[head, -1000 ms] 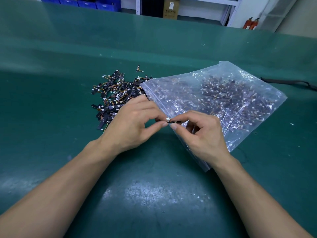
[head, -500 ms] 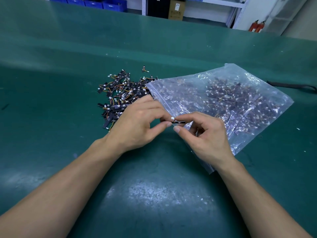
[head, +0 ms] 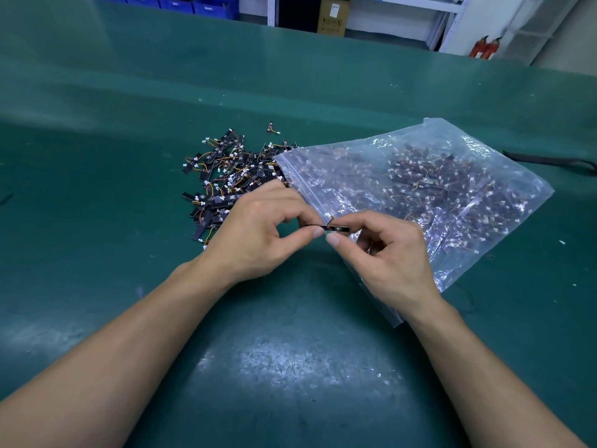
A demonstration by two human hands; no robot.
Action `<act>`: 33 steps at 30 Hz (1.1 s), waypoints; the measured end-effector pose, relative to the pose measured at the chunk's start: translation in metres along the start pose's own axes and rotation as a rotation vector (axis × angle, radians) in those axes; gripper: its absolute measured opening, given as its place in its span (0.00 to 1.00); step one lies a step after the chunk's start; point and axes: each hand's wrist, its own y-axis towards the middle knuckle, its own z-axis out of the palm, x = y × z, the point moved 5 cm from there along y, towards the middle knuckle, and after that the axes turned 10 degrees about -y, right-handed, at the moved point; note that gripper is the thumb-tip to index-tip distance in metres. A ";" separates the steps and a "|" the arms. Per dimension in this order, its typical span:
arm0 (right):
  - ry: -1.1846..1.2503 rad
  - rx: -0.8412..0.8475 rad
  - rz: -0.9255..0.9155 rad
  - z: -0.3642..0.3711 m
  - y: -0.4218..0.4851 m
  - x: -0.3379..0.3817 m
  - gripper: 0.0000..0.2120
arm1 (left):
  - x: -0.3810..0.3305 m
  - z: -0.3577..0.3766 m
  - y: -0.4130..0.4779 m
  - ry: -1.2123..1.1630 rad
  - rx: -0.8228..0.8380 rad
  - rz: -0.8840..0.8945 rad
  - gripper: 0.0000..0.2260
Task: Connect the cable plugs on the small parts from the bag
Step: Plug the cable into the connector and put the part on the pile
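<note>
My left hand (head: 258, 234) and right hand (head: 384, 253) pinch one small part (head: 337, 227); mid-plugging, I judge; next, press its white plug (head: 328, 216) straight home.

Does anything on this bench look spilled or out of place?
Small parts lie heaped loose on the green mat at the mouth of the plastic bag, probably tipped out deliberately. One stray part sits apart beyond the heap.

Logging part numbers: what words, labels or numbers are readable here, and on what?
No text can be read.
small part between the fingers: white print, too small.
pile of parts: white marks, too small.
cardboard box behind the table: label, blurred.
</note>
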 end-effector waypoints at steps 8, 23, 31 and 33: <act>-0.002 0.022 0.030 0.000 0.001 -0.006 0.01 | 0.000 0.003 0.000 -0.023 0.026 0.010 0.03; 0.026 0.023 0.070 -0.002 0.001 -0.007 0.03 | 0.003 0.003 0.000 -0.049 -0.015 -0.020 0.03; 0.088 0.018 0.106 -0.002 -0.001 -0.008 0.03 | 0.002 0.003 0.000 -0.040 -0.025 -0.013 0.02; 0.084 0.022 0.106 -0.001 -0.001 -0.010 0.00 | 0.003 0.003 -0.001 -0.044 -0.024 -0.024 0.03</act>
